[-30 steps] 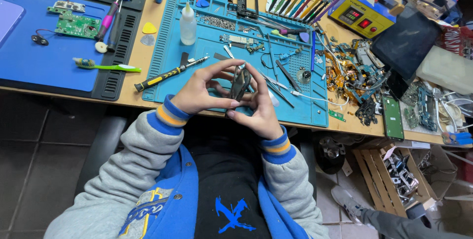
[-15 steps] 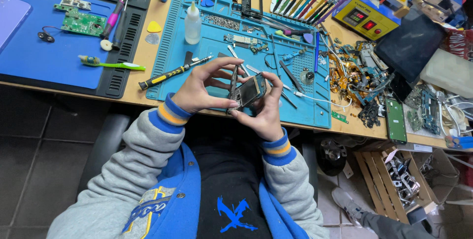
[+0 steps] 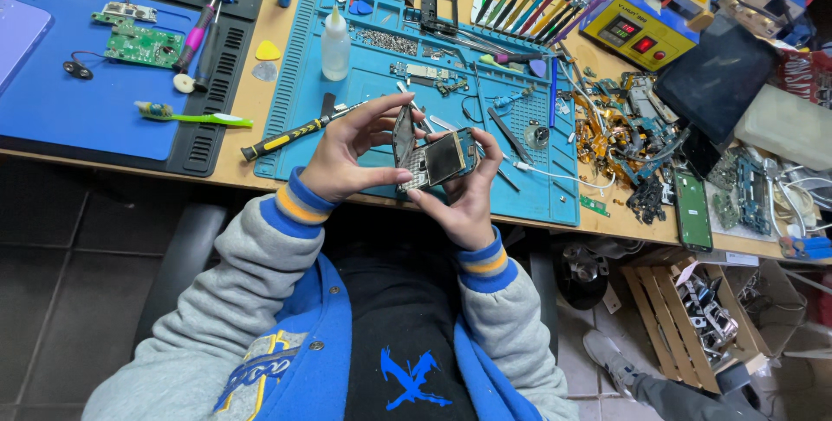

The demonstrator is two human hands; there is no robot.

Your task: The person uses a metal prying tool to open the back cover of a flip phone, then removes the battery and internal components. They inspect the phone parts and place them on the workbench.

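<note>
I am holding a small opened phone (image 3: 438, 161) just above the near edge of the blue work mat (image 3: 347, 117), over my lap. Its innards are facing up, a dark flat part is showing in the middle, and a thin panel is lifting away at its left end. My left hand (image 3: 351, 156) is pinching that left end, thumb underneath and fingertips curling over the raised panel. My right hand (image 3: 464, 200) is cradling the other end, thumb pressing along the near side and fingers closing around the far edge. Both hands are gripping the phone, neither one lying loose.

As I judge it, I am in the middle of parting the panel from the body. The next move is asking for a steady hold with the right while the left eases the panel up evenly, not twisting it.

Just beyond my hands a yellow-and-black screwdriver (image 3: 299, 133) is lying across the mat's edge. Further back a white squeeze bottle (image 3: 335, 44) is standing, and a green toothbrush (image 3: 192, 117) is resting on the darker mat to the left.
</note>
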